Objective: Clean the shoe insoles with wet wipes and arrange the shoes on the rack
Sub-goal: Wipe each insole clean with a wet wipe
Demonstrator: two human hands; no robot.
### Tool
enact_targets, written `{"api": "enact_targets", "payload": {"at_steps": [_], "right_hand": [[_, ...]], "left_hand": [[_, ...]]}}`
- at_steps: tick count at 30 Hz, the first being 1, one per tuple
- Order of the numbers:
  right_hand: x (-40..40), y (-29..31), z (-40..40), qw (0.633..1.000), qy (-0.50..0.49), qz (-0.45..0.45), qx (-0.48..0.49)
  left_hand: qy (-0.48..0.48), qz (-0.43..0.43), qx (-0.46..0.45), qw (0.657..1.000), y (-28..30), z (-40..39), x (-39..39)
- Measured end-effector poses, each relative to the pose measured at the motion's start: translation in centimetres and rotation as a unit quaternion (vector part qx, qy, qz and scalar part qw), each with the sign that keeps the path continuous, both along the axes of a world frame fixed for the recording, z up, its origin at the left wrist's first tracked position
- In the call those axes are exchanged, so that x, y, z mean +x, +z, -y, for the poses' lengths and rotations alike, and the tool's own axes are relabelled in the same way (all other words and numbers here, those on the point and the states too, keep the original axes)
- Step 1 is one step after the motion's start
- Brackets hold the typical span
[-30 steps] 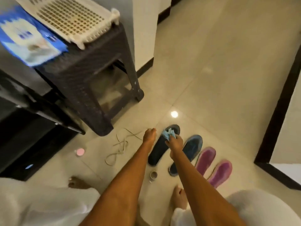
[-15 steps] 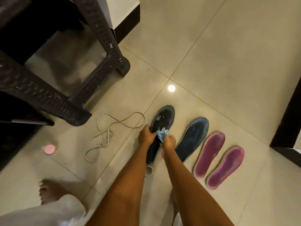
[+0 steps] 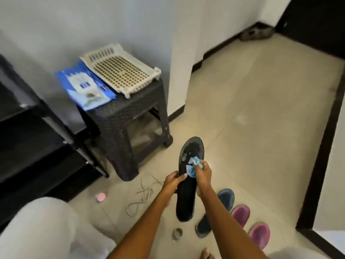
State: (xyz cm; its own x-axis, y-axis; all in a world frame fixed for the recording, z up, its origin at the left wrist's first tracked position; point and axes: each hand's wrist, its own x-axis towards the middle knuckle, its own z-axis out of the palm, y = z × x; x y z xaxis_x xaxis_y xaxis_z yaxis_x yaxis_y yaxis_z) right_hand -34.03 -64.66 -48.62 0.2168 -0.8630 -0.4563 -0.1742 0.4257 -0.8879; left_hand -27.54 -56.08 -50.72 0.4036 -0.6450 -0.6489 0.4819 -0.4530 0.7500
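A long black insole (image 3: 188, 195) is lifted off the floor, and my left hand (image 3: 172, 181) grips its left edge near the middle. My right hand (image 3: 203, 174) presses a crumpled light-blue wet wipe (image 3: 194, 166) against the insole's upper face. A second dark blue insole (image 3: 224, 200) lies on the tiles, partly hidden behind my right forearm. Two purple insoles (image 3: 240, 214) (image 3: 259, 235) lie side by side to its right. The blue wet wipes pack (image 3: 85, 86) rests on a dark woven stool. The black shoe rack (image 3: 37, 146) stands at the left.
The dark woven stool (image 3: 127, 124) also carries a white perforated tray (image 3: 119, 70). A loose shoelace (image 3: 143, 195), a pink round object (image 3: 101, 197) and a small ring-shaped object (image 3: 177, 233) lie on the tiles. A pair of shoes (image 3: 256, 32) sits by the far wall.
The black insole has been picked up from the floor by my left hand. My right hand still holds the wipe against it. The camera has tilted up.
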Motion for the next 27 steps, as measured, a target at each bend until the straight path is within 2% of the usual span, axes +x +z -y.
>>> {"api": "enact_targets", "payload": {"at_steps": [4, 6, 10, 13, 16, 21, 24, 27], "right_hand": [[1.1, 7.9, -3.3, 0.995, 0.083, 0.031, -0.037], [1.3, 11.7, -5.3, 0.984, 0.157, 0.03, -0.074], [1.6, 19.1, -9.1, 0.948, 0.264, 0.008, -0.179], [1.8, 24.1, -11.4, 0.928, 0.296, 0.005, -0.224], [1.9, 27.9, -14.0, 0.909, 0.335, 0.012, -0.248], [2.7, 32.2, -16.8, 0.874, 0.338, 0.011, -0.349], [3.1, 33.8, -17.6, 0.856, 0.229, 0.022, -0.463], [3.3, 36.4, -17.4, 0.854, 0.142, 0.078, -0.494]], "left_hand": [[0.069, -0.031, -0.126, 0.989, 8.2, -3.1, 2.3], [0.096, -0.075, -0.207, 0.971, 12.2, -4.5, 3.5], [0.152, -0.164, -0.297, 0.928, 20.8, -8.1, 5.1], [0.139, -0.189, -0.353, 0.906, 25.5, -11.1, 5.3], [0.125, -0.181, -0.38, 0.899, 29.1, -13.6, 5.3], [0.149, -0.151, -0.435, 0.875, 34.0, -16.1, 5.8], [0.168, -0.126, -0.446, 0.87, 35.8, -17.0, 6.3], [0.188, -0.123, -0.462, 0.858, 37.4, -17.7, 7.0]]}}
